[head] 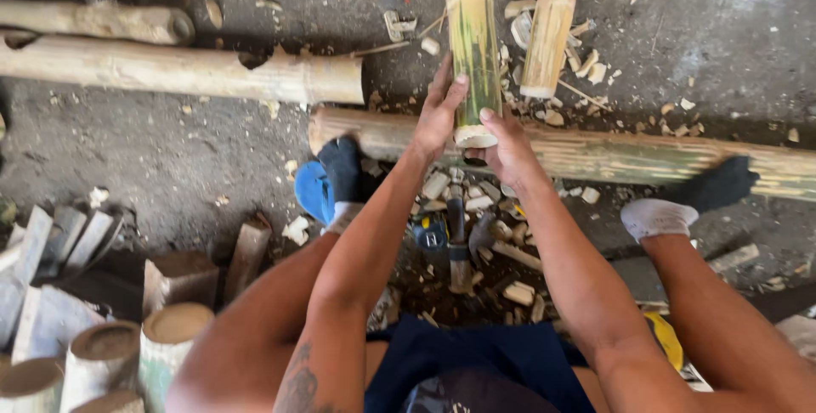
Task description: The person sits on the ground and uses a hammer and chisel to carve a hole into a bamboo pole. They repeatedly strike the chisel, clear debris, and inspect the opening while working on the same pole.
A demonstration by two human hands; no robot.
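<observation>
With the left hand (440, 115) and right hand (507, 145) only loosely curled around the green bamboo pole (473, 39), its cut end could slip off the crosswise log (595, 154) onto the hatchet (457, 243)

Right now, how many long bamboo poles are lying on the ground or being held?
5. One green pole is held by the left hand and right hand; one tan pole beside it; one under the feet; two at left. More may lie out of view.
</observation>
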